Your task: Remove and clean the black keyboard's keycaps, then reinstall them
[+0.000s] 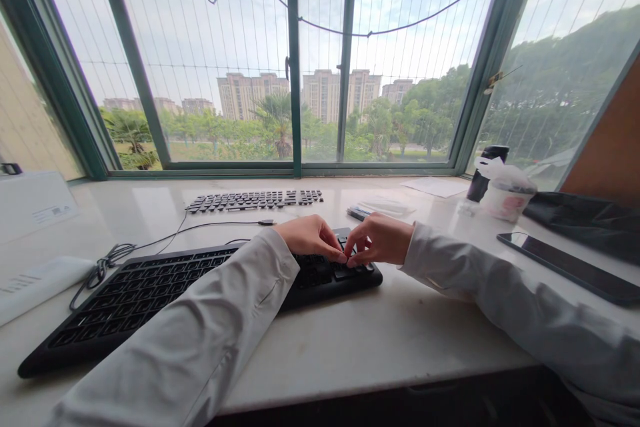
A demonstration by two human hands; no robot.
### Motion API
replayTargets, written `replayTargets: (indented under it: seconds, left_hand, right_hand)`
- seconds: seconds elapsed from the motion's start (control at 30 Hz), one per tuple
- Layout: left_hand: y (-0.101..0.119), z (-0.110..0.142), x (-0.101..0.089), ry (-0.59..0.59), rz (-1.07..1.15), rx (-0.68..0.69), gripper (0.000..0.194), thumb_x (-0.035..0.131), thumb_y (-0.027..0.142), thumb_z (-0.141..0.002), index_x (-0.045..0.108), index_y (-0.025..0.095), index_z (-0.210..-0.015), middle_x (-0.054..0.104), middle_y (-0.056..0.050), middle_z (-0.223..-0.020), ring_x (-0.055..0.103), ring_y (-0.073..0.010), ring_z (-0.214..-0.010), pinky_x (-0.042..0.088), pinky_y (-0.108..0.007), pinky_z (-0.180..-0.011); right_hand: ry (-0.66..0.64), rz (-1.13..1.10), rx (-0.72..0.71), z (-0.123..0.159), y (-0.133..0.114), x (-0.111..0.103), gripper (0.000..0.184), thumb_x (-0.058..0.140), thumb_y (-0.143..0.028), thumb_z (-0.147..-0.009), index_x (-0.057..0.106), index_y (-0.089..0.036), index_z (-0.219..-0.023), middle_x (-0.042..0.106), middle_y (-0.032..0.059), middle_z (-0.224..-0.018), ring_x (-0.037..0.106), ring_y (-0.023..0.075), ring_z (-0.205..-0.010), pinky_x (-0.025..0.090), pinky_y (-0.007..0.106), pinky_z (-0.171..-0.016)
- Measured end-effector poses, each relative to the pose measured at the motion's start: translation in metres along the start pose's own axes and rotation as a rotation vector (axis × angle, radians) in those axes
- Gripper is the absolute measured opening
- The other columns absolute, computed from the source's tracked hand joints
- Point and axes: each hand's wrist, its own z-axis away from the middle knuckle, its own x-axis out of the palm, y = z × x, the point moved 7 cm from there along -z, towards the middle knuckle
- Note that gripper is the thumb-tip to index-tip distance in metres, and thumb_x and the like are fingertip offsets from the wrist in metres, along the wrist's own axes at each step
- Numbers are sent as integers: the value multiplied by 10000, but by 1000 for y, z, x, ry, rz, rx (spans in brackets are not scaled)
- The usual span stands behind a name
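A black keyboard (pixel 145 287) lies near left to centre on the white countertop (pixel 425 340). At its right end, the left hand (pixel 313 237) and right hand (pixel 383 238) meet, fingertips bunched; I cannot tell what they pinch. Loose keycaps (pixel 250 200) lie in rows beyond.

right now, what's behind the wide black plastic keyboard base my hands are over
Behind the black keyboard base are a thin black cable, rows of small black keycaps and some translucent plastic wrapping. The left hand and right hand hide whatever lies directly behind them.
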Motion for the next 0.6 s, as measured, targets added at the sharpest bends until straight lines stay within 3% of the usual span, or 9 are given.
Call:
replayTargets:
  seconds: [0.43,0.6]
  left_hand:
    - [-9,-3,2,9,-11,-81,467,716,583,-628,777,192,-876,733,-20,-813,599,-162,-821,390,-231,-719]
    - [-13,-5,0,24,-21,-114,442,716,557,-628,779,198,-878,731,-11,-798,591,-157,-806,381,-226,-705]
  right_hand:
    - [-23,-253,32,-2,16,12,286,732,-419,-677,766,-153,-777,666,18,-568,579,115,-535,425,209,-550]
    - [-20,-146,-21,-3,13,8,282,702,-427,-718,779,-200,-867,665,4,-578,557,103,-543,401,201,-554]
